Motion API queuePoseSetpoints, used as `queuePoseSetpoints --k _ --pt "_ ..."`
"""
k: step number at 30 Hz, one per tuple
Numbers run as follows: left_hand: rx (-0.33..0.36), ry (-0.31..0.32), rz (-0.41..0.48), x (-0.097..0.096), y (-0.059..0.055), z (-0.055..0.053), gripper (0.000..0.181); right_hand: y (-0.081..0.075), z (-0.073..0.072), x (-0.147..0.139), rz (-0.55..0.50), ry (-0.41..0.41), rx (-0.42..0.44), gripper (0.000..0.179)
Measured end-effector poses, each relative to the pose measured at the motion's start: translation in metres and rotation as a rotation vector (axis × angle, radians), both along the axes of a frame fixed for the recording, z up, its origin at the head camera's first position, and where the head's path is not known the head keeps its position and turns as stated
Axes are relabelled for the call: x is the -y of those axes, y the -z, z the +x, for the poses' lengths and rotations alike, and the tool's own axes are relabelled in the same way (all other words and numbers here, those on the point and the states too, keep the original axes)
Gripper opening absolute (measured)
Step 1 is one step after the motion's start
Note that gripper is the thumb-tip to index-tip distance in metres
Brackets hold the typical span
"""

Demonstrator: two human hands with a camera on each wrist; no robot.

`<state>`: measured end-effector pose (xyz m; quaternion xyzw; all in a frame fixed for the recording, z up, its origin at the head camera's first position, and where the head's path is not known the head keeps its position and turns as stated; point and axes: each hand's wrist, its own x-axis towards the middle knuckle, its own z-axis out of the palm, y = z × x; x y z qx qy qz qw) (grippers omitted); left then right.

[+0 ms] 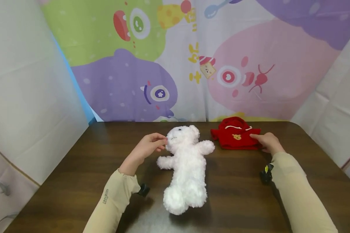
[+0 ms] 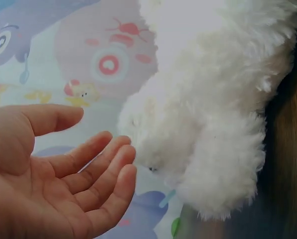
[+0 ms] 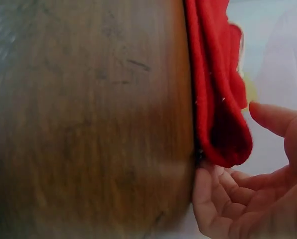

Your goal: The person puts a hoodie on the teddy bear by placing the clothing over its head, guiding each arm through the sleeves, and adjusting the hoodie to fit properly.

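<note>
Hanging well beyond the fingers of the left hand (image 1: pixel 148 146) and right hand (image 1: pixel 269 142), a curtain (image 1: pixel 186 95) carries green, purple and pink cartoon creatures. Below the fingers spreads a dark wooden table (image 1: pixel 236 191). Just right of the left fingers, a white plush toy (image 1: pixel 189 163) lies lengthwise, its head level with them and its feet toward the person. Those fingers are loosely bent and close together, the thumb apart; whether they touch the muzzle, I cannot tell. Just left of the right fingers lies a red hoodie (image 1: pixel 229 135). They bend low at its right end, beside the tabletop, the thumb parted above them. Left of that thumb show a white drawstring (image 1: pixel 233 127) and, smaller, a bear patch (image 1: pixel 237 137).
</note>
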<state>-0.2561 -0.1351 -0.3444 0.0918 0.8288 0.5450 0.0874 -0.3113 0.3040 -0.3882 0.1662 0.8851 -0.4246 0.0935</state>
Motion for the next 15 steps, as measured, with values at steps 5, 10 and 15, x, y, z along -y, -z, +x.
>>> queuePoseSetpoints --k 5,10,15 --pt "-0.019 0.056 -0.032 -0.009 -0.001 0.003 0.033 0.005 -0.005 0.000 -0.038 0.026 0.047 0.055" --pt "-0.024 0.091 -0.005 -0.017 -0.004 0.003 0.033 -0.003 -0.006 -0.001 -0.419 0.054 0.093 0.021" --pt "-0.037 0.094 -0.050 -0.027 -0.003 0.004 0.030 -0.007 -0.003 -0.002 -0.868 0.119 0.198 0.011"
